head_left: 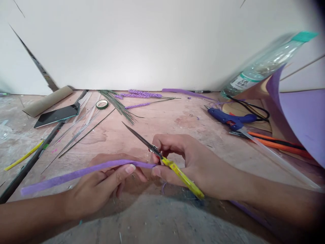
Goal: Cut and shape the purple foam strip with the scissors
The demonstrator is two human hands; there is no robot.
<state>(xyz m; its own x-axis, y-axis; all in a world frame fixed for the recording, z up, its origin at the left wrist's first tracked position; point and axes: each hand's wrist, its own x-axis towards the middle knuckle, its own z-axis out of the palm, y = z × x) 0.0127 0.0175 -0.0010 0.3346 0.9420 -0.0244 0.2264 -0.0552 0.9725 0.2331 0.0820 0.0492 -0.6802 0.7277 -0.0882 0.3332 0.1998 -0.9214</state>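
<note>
A long purple strip stretches from the left across my left hand, whose thumb presses it against the fingers. Its narrow right end reaches the fingertips of my right hand, where thumb and forefinger pinch. Yellow-handled scissors rest in my right hand too, their dark blades pointing up and to the left, away from the strip. A small curled purple scrap lies on the table below my fingertips.
At the back lie green stems, purple flower sprigs and green tape. A phone and cardboard tube are left. A blue glue gun, orange cutter, bottle and purple sheet are right.
</note>
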